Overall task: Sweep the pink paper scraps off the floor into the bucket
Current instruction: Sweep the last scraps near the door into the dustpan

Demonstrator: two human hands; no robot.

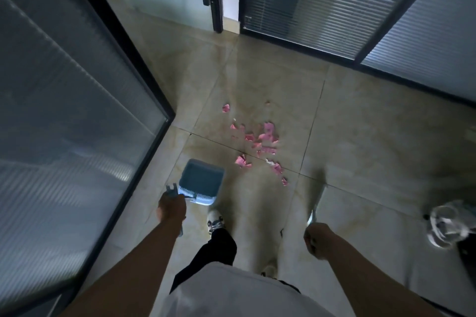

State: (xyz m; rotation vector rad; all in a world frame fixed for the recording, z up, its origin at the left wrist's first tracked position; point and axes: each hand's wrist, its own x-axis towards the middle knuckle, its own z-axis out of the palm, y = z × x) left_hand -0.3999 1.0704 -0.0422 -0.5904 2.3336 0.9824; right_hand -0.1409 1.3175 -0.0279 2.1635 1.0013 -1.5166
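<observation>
We stand on a beige tiled floor (360, 123) hemmed in by glass partitions: a dark-framed one close on our left (77, 110), more glazing with blinds ahead and to the right, and a narrow door gap straight ahead. The pink paper scraps (260, 141) lie in a loose cluster on the tiles in front of our feet, a few strays trailing off toward the far side and the near right.

Our left hand (172, 207) is curled round the handle of the blue dustpan (201, 181), carrying it low, just left of the cluster, so it can be set down beside the mess. Our right hand (317, 238) is closed round a thin handle, probably the broom (315, 207); it is badly blurred and we cannot make out its head.

A bin with a clear liner (448, 224), which we take to be the bucket, sits at the right edge, well apart from the scraps. The open tiles to the right of the cluster give sweeping room; the left frame is near, so the pan's side is the tighter one.
</observation>
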